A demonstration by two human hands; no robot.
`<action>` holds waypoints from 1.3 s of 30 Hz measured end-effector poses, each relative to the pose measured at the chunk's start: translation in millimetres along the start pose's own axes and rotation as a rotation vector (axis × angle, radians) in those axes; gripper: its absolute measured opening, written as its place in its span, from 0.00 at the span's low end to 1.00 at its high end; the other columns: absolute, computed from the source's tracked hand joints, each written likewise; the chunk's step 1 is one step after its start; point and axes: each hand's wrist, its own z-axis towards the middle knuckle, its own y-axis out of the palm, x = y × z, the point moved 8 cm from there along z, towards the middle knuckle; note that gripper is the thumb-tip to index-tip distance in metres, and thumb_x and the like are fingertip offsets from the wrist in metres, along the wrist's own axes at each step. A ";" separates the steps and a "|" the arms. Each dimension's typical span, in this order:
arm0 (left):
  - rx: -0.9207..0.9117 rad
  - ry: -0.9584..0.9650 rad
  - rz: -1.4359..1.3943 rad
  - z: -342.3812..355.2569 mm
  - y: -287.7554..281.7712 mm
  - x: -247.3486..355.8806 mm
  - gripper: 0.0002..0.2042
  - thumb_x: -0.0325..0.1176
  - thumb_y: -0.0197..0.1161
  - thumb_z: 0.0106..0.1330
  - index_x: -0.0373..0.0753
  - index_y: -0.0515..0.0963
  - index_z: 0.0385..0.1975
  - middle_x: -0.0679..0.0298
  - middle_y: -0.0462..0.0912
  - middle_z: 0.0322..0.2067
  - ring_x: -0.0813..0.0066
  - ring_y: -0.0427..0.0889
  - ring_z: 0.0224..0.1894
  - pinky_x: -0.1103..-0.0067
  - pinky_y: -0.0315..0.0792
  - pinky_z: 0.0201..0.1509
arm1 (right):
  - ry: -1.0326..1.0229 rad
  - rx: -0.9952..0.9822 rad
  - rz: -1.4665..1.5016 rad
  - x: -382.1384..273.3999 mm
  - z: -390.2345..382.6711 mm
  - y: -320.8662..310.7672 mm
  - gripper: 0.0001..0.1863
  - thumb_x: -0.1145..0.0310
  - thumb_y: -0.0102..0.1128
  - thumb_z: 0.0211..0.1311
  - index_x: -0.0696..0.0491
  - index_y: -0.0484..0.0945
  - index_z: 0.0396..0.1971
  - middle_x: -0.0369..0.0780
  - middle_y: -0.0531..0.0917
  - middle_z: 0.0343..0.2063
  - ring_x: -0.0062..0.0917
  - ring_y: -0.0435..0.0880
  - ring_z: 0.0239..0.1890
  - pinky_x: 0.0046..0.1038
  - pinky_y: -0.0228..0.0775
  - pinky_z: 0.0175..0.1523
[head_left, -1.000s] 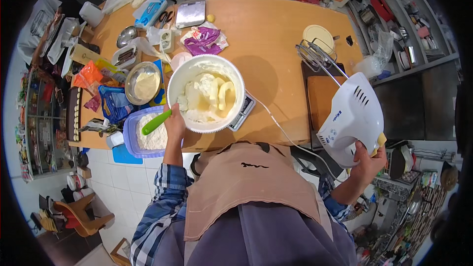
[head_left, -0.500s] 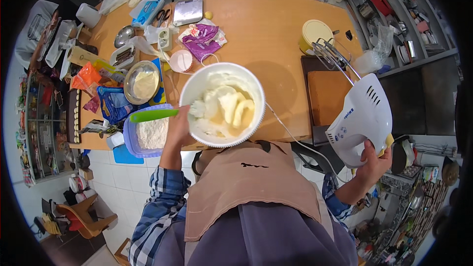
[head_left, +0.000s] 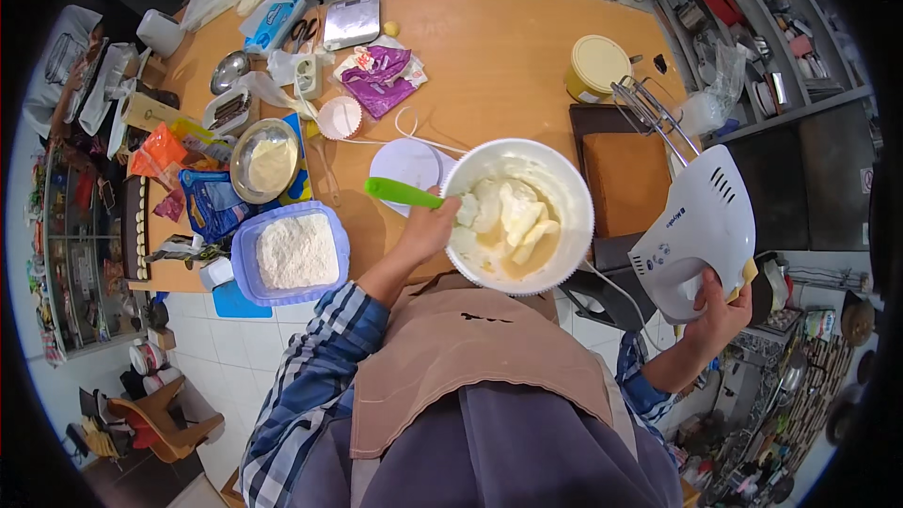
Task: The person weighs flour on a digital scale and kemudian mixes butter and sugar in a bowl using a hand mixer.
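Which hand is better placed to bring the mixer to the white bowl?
Probably the right hand: it grips the mixer, while the left hand holds the white bowl and a green handle.

The bowl (head_left: 572,196) is white, the utensil handle (head_left: 403,192) lime green, the mixer (head_left: 694,216) white, the tub (head_left: 245,261) lavender, the sleeves (head_left: 315,357) blue-and-white plaid, the apron (head_left: 489,348) tan

A wooden bench (head_left: 508,56) stands on white floor tiles (head_left: 226,353), grey shelves (head_left: 800,120) rightward, a brown chair (head_left: 167,406) lower left.
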 end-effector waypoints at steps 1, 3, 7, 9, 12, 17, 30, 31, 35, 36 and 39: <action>0.002 0.032 -0.077 2.9 7.3 -1.5 0.12 0.33 0.53 0.63 0.27 0.73 0.35 0.58 0.76 0.29 0.73 0.73 0.32 0.73 0.69 0.34 | -0.008 -0.012 0.008 -0.7 0.5 0.6 0.24 0.81 0.68 0.44 0.63 0.75 0.45 0.35 0.80 0.24 0.10 0.68 0.16 0.14 0.53 0.20; -0.012 0.068 -0.123 17.7 19.6 -27.6 0.12 0.33 0.53 0.62 0.28 0.73 0.33 0.54 0.77 0.28 0.67 0.75 0.32 0.71 0.69 0.35 | -0.020 -0.023 0.016 -1.6 0.1 3.0 0.24 0.81 0.68 0.44 0.63 0.75 0.45 0.35 0.80 0.25 0.10 0.68 0.16 0.14 0.53 0.20; -0.003 0.154 0.284 25.4 27.5 -26.9 0.13 0.36 0.54 0.62 0.28 0.72 0.31 0.44 0.76 0.29 0.53 0.77 0.33 0.65 0.69 0.37 | -0.058 0.019 -0.009 -6.6 -2.5 2.9 0.18 0.79 0.66 0.49 0.61 0.76 0.42 0.34 0.79 0.23 0.11 0.67 0.15 0.14 0.53 0.20; 0.035 0.218 0.256 20.5 23.3 -11.9 0.14 0.37 0.55 0.62 0.28 0.72 0.30 0.45 0.76 0.28 0.52 0.76 0.32 0.64 0.69 0.36 | -0.058 0.021 -0.024 -7.8 -3.7 0.6 0.18 0.79 0.66 0.49 0.60 0.76 0.42 0.34 0.80 0.23 0.11 0.67 0.15 0.15 0.53 0.20; 0.028 0.199 0.280 30.6 15.1 -6.9 0.15 0.37 0.55 0.63 0.28 0.71 0.35 0.50 0.76 0.28 0.62 0.76 0.32 0.69 0.70 0.36 | -0.039 -0.038 -0.075 -11.3 -3.5 -2.9 0.20 0.79 0.67 0.46 0.61 0.76 0.43 0.34 0.80 0.25 0.11 0.68 0.16 0.15 0.53 0.20; 0.104 0.228 0.408 53.1 -14.8 -1.1 0.14 0.37 0.58 0.62 0.29 0.70 0.31 0.54 0.74 0.25 0.67 0.74 0.29 0.71 0.68 0.33 | 0.015 -0.330 -0.290 -26.1 -10.8 24.4 0.26 0.76 0.74 0.34 0.62 0.77 0.40 0.37 0.81 0.30 0.18 0.78 0.30 0.21 0.70 0.36; 0.340 0.103 0.496 22.8 -132.8 -33.9 0.35 0.42 0.72 0.49 0.26 0.66 0.52 0.45 0.72 0.47 0.54 0.74 0.47 0.67 0.71 0.50 | 0.030 -0.710 -0.459 -26.7 -35.0 122.3 0.26 0.76 0.78 0.33 0.60 0.78 0.38 0.39 0.83 0.31 0.20 0.80 0.35 0.24 0.72 0.43; 0.358 0.096 0.499 22.2 -134.4 -40.6 0.35 0.42 0.72 0.49 0.26 0.66 0.52 0.45 0.72 0.47 0.54 0.74 0.47 0.67 0.71 0.50 | 0.041 -0.722 -0.462 -23.6 -34.5 124.0 0.26 0.75 0.78 0.33 0.60 0.78 0.38 0.39 0.83 0.32 0.20 0.80 0.35 0.24 0.72 0.43; 0.673 -0.165 0.539 22.2 -132.8 -66.3 0.41 0.46 0.74 0.46 0.24 0.63 0.54 0.41 0.67 0.53 0.48 0.66 0.58 0.65 0.62 0.62 | 0.030 -0.760 -0.522 -20.1 -38.7 133.8 0.26 0.74 0.78 0.33 0.61 0.77 0.38 0.39 0.82 0.32 0.21 0.79 0.36 0.24 0.71 0.44; 0.753 -0.279 0.203 31.2 -143.1 -126.6 0.44 0.47 0.75 0.45 0.22 0.60 0.55 0.40 0.66 0.54 0.48 0.65 0.59 0.65 0.62 0.63 | 0.041 -0.775 -0.498 -23.3 -41.5 138.3 0.26 0.74 0.78 0.32 0.61 0.77 0.38 0.39 0.82 0.31 0.21 0.79 0.35 0.25 0.70 0.44; 0.867 -0.471 -0.175 38.0 -116.3 -124.4 0.49 0.48 0.76 0.43 0.20 0.55 0.56 0.39 0.65 0.55 0.50 0.64 0.60 0.66 0.61 0.64 | -0.001 -0.729 -0.508 -17.2 -37.2 128.0 0.26 0.74 0.77 0.33 0.61 0.77 0.37 0.39 0.81 0.32 0.21 0.78 0.35 0.25 0.69 0.44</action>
